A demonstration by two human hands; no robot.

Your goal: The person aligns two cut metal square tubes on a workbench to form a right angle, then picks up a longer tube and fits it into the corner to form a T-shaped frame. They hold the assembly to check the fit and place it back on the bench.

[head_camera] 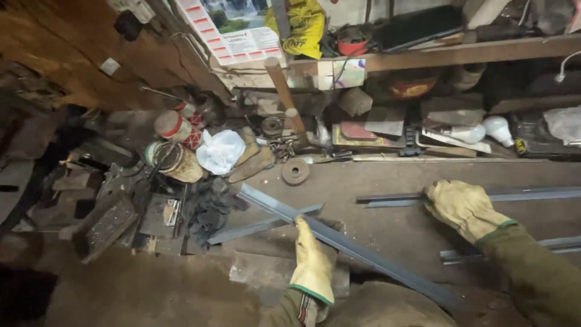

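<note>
My left hand (313,257), in a yellow work glove, grips a long grey steel angle bar (363,251) that runs diagonally from upper left to lower right across the workbench. A second, shorter bar (260,226) crosses under it. My right hand (463,208), also gloved, rests on and closes over another grey steel bar (532,194) lying flat along the bench to the right. A further bar (563,244) lies near my right sleeve.
Left of the bars stand paint tins (172,158), a crumpled white bag (219,151), a round disc (295,172) and dark metal scrap (109,221). A wooden handle (284,94) leans at the back. Shelves hold light bulbs (497,128), boxes and a yellow bag (302,27).
</note>
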